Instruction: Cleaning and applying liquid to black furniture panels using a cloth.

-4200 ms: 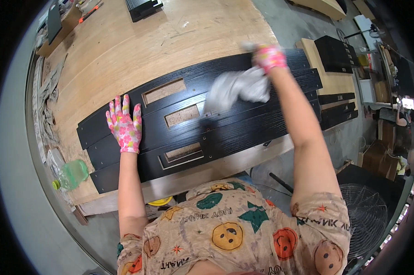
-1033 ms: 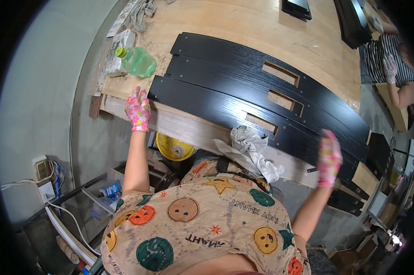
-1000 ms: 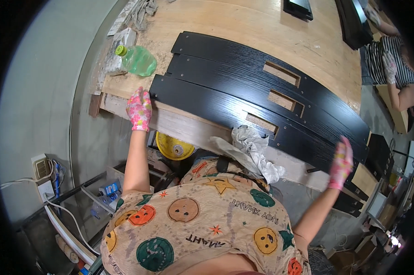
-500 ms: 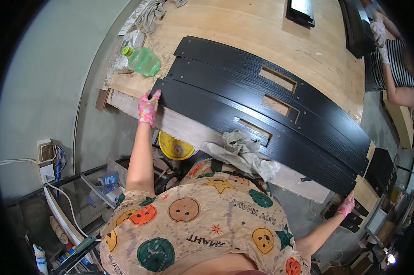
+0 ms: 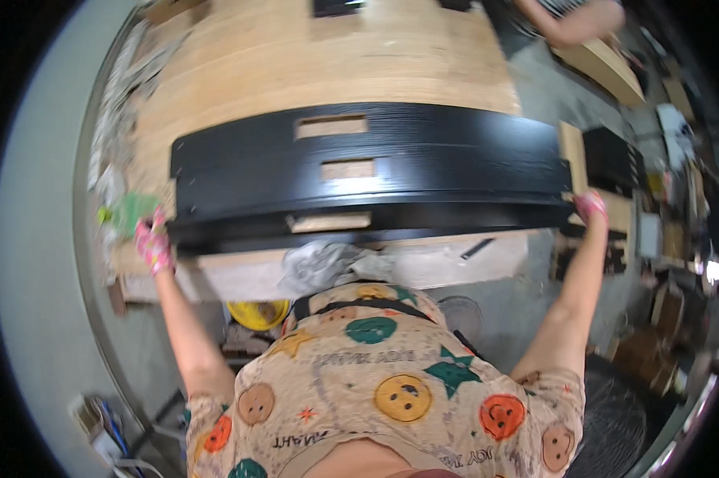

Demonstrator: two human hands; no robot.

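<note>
A long black board (image 5: 391,215) is gripped at both ends across the middle of the frame: the left hand (image 5: 154,248) is clenched on its left end, the right hand (image 5: 589,207) on its right end, both in pink patterned gloves. A lift or shift of the board seems to be in hand; level, matched movement of both ends would be called for next. The board is glossy, wood-grained, with rectangular cut-outs, lying on a pale wooden table (image 5: 327,72). A crumpled grey rag (image 5: 327,267) rests at the near edge.
</note>
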